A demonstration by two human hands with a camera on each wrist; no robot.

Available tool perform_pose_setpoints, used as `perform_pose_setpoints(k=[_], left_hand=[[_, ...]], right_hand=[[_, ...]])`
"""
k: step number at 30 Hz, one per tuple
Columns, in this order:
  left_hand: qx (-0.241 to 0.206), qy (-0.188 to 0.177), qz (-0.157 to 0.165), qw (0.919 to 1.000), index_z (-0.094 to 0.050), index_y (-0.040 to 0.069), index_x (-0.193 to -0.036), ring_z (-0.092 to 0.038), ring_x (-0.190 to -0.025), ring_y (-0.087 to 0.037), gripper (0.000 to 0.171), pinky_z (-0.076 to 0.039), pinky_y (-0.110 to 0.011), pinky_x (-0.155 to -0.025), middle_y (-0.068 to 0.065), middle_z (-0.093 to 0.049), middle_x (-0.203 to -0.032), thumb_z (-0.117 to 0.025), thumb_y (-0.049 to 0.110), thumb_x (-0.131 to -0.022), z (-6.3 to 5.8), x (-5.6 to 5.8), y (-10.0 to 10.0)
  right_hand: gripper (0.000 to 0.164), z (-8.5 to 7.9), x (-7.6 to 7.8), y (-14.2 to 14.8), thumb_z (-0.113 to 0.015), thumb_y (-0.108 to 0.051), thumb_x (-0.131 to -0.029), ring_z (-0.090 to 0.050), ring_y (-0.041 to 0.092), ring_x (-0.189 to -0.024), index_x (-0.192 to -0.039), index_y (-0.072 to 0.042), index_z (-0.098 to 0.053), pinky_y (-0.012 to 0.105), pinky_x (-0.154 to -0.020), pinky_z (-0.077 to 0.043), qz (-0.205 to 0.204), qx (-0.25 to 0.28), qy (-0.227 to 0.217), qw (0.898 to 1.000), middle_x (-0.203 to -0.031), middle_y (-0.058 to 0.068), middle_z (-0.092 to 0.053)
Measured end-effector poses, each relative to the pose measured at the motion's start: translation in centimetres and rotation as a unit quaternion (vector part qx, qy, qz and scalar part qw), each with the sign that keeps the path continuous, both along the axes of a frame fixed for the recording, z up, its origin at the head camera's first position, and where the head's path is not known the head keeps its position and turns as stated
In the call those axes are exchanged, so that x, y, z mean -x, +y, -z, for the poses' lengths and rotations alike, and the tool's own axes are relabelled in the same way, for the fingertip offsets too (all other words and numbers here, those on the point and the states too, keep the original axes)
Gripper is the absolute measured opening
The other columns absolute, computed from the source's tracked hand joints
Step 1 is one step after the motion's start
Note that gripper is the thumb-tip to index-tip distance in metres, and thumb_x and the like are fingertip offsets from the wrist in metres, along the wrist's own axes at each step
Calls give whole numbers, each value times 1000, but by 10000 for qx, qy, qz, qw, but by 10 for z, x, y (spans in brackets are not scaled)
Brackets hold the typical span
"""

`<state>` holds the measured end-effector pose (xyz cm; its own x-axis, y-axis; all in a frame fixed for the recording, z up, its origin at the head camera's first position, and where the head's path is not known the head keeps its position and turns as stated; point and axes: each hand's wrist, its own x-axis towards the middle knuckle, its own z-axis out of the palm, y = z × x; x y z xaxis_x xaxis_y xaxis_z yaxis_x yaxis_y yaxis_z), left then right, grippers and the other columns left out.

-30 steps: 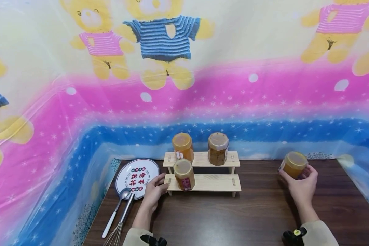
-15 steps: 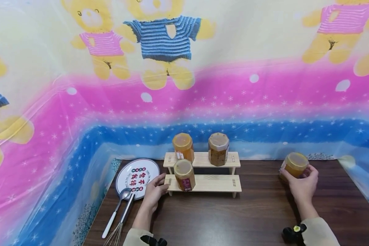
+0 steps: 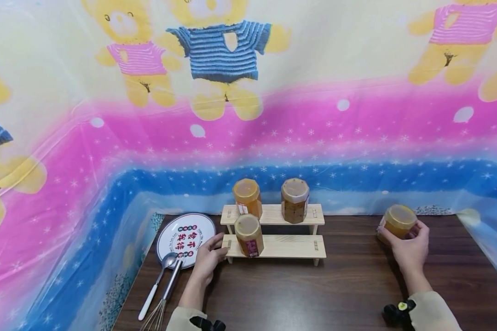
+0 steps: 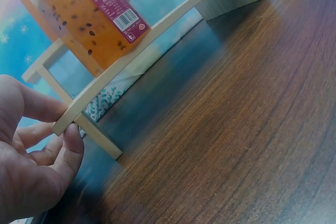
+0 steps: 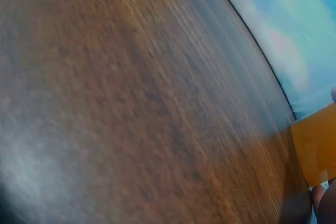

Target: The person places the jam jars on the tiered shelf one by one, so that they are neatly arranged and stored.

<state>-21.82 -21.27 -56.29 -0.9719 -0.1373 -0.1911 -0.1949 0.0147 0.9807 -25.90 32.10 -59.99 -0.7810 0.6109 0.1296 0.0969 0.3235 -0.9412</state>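
Observation:
My left hand [image 3: 207,262] pinches the left end of the lower board of a two-tier wooden rack [image 3: 291,246]; the left wrist view shows thumb and fingers on either side of the board's end [image 4: 64,124]. Beside it on that lower tier stands a jar with a purple label [image 3: 249,236], its orange filling flecked with dark seeds. Two more jars stand on the upper tier: an orange one [image 3: 247,197] at left and a brown one [image 3: 295,202] at right. Far to the right, my right hand [image 3: 412,248] grips a yellow-lidded jar of amber filling [image 3: 399,223], only partly seen in the right wrist view.
Left of the rack lies a white plate [image 3: 171,234] with red lettering. A white-handled spoon [image 3: 153,292] and a whisk [image 3: 165,294] lie with their upper ends over its lower edge. A patterned cloth [image 3: 339,177] hangs along the back of the dark wooden table [image 3: 314,294].
Almost nothing differs. Both hands keep their holds, and the whole scene shifts only slightly in the head view.

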Motion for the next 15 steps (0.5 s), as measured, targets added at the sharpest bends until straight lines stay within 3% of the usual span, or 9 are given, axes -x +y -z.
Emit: perform_pose_setpoints(k=[15], left_hand=[[3, 30, -10, 10000, -46, -5, -151, -65, -95, -18, 59, -55, -32, -78, -27, -58, -137, -61, -3, -95, -1, -1, -1]], right_hand=[[98, 0, 5, 7, -94, -28, -77, -45, 32, -135, -154, -14, -35, 49, -115, -36, -64, -15, 2, 10000, -150, 14, -44]])
